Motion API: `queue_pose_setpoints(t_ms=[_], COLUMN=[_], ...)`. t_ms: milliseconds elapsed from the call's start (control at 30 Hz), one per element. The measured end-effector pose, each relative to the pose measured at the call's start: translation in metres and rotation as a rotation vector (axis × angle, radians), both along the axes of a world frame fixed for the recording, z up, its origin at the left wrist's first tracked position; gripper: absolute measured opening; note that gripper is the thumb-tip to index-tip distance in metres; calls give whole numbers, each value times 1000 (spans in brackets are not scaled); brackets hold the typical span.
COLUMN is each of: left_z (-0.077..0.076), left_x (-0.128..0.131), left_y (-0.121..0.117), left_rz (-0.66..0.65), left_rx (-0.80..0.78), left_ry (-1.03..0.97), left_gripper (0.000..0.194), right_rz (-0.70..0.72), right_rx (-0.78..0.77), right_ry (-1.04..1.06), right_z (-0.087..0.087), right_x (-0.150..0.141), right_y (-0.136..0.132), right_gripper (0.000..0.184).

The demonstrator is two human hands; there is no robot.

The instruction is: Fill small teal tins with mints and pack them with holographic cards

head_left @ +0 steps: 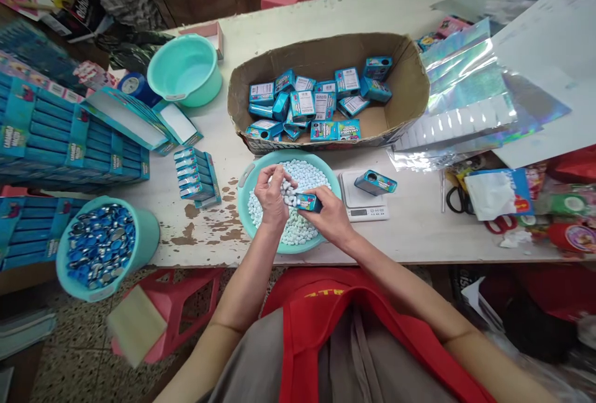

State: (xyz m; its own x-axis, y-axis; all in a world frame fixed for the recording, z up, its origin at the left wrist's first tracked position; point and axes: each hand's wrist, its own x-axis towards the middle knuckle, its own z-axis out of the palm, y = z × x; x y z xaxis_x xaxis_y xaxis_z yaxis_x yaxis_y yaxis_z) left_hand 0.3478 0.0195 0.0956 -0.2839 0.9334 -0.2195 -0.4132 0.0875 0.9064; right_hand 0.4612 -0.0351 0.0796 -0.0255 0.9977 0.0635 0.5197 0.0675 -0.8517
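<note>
Over a mint-green basin [243, 195] full of small pale candies [302, 232], both of my hands are at work. My left hand [271, 197] is closed around some of the white candies [287, 193], which show at its fingers. In my right hand [331, 215] is a small blue candy box [309, 202], tilted with its end toward the left hand's candies. Just right of the basin, another blue box [375, 182] lies on a white digital scale [367, 212].
Behind the basin stands a cardboard carton [395, 111] with several blue boxes. At left are an empty mint tub [185, 67], stacked flat boxes [198, 176], and a bucket [148, 238] of blue foil pieces. Shiny plastic sheets [465, 92] and black-handled scissors [459, 200] lie at right.
</note>
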Motion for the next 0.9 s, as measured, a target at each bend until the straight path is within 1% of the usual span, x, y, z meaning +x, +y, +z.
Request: queue_pose_setpoints(t_ms=[167, 433, 533, 700, 800, 900], left_z=[-2, -1, 2, 8, 4, -4], left_x=[4, 11, 12, 11, 11, 12], left_y=[0, 1, -1, -1, 3, 7], left_rz=[3, -13, -25, 13, 16, -24], left_rx=[-34, -37, -13, -13, -1, -52], left_ry=[-8, 48, 64, 66, 91, 99], left_gripper=[27, 28, 25, 27, 29, 33], right_rz=[-12, -9, -18, 3, -3, -7], right_rx=[-3, 3, 22, 60, 64, 12], right_ry=[-14, 15, 25, 31, 51, 59], right_z=[0, -2, 1, 9, 7, -2], right_x=[2, 6, 6, 7, 8, 9], right_y=[0, 1, 2, 4, 4, 4], right_gripper=[25, 27, 26, 26, 26, 27])
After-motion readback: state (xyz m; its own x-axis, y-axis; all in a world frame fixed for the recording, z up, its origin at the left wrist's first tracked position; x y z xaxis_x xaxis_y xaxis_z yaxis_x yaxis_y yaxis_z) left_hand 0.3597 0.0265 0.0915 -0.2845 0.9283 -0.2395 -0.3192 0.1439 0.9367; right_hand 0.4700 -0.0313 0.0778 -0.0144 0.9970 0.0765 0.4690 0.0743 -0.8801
